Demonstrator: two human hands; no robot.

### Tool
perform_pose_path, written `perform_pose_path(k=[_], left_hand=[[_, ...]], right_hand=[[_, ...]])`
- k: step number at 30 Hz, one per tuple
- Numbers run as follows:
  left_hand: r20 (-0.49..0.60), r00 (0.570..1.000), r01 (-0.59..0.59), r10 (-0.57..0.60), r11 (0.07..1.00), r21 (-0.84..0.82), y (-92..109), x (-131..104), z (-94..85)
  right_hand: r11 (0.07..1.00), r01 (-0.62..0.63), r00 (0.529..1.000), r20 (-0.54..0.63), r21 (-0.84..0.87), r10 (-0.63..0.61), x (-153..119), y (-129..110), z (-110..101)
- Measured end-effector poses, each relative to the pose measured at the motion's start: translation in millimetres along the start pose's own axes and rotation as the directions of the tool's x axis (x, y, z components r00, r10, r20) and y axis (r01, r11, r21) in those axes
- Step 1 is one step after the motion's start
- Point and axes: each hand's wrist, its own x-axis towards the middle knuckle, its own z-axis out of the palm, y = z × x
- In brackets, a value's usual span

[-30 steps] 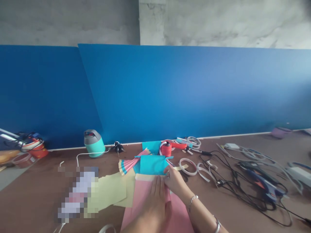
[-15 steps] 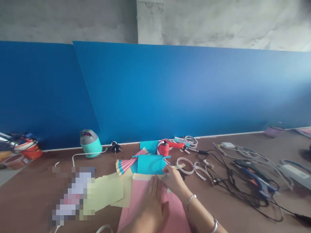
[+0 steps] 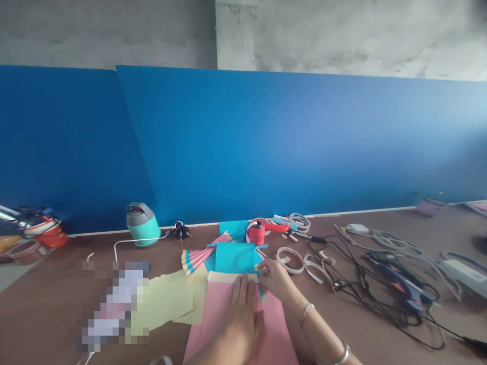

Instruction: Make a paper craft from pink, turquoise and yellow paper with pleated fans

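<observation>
Flat on a pink paper sheet [image 3: 274, 324] rests my left hand [image 3: 241, 312], its fingers stretched out and pointing away from me. A cream band [image 3: 218, 277] runs across the top of that sheet, just beyond my fingertips. At the sheet's upper right corner, my right hand [image 3: 274, 276] is closed with thumb and fingers curled together; what they hold is hidden. Blue paper [image 3: 234, 257] lies directly behind the cream band. To its left sits a pleated paper fan [image 3: 196, 259] in pink, cream and blue.
Pale yellow sheets [image 3: 167, 299] lie left, near a pixelated item [image 3: 114, 306]. Behind stand a teal container [image 3: 143, 228], keys [image 3: 180, 230] and a red roll [image 3: 256, 233]. A white tape ring [image 3: 289, 259], black cables [image 3: 361, 284] and a glue gun [image 3: 403, 286] lie right.
My right hand has shifted slightly to the right along the paper's upper edge. My left hand stays pressed on the pink sheet.
</observation>
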Motion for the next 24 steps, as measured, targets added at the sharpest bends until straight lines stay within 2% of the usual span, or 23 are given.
perform_pose_path(k=[5,9,16,20,24], left_hand=[[-0.052,0.998,0.041,-0.038,0.998,0.041,7.8,7.2,-5.8],[-0.041,0.995,0.094,-0.093,0.995,0.028,13.7,8.6,-13.1],[-0.025,0.996,0.084,-0.083,0.995,0.057,16.2,11.8,-19.6],[0.005,0.998,0.067,-0.067,0.994,0.09,17.4,14.7,-21.7],[0.015,0.999,0.041,-0.043,0.99,0.131,15.0,17.3,-15.5]], right_hand=[[0.989,0.036,0.998,-0.051,-0.14,-0.044,-2.9,-3.3,1.2],[0.966,0.081,0.989,-0.1,-0.245,-0.108,-4.8,-5.8,3.0],[0.952,0.075,0.993,-0.069,-0.298,-0.1,-9.1,-14.3,1.1],[0.934,0.163,0.982,-0.038,-0.318,-0.184,-9.5,-11.7,2.6],[0.914,0.252,0.965,0.011,-0.318,-0.262,-7.7,-3.5,2.8]])
